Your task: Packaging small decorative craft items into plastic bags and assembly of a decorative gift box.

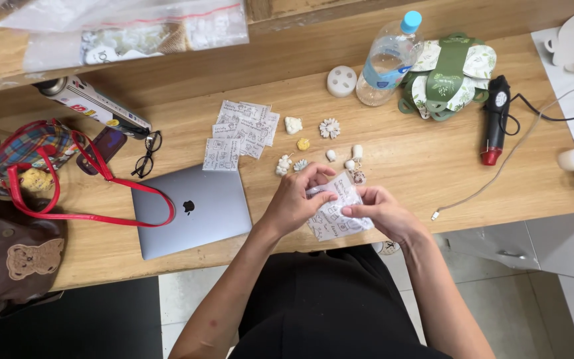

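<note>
My left hand [298, 199] and my right hand [381, 211] hold a small clear printed plastic bag [335, 207] together over the near edge of the wooden table [420, 159]. The left fingers pinch the bag's top left corner, the right fingers grip its right side. Just beyond the hands lie several small white and yellow moulded pieces [330, 128], some flower-shaped. A loose pile of more printed bags [239, 133] lies to the left of them.
A closed grey laptop [191, 209] sits left of my hands, with black glasses [146, 154], a dark phone [103, 149] and a red-strapped plaid bag [31, 149] beyond. A water bottle [388, 58], green-and-white paper boxes [450, 74], a black heat tool [496, 118] and its cable stand at the right.
</note>
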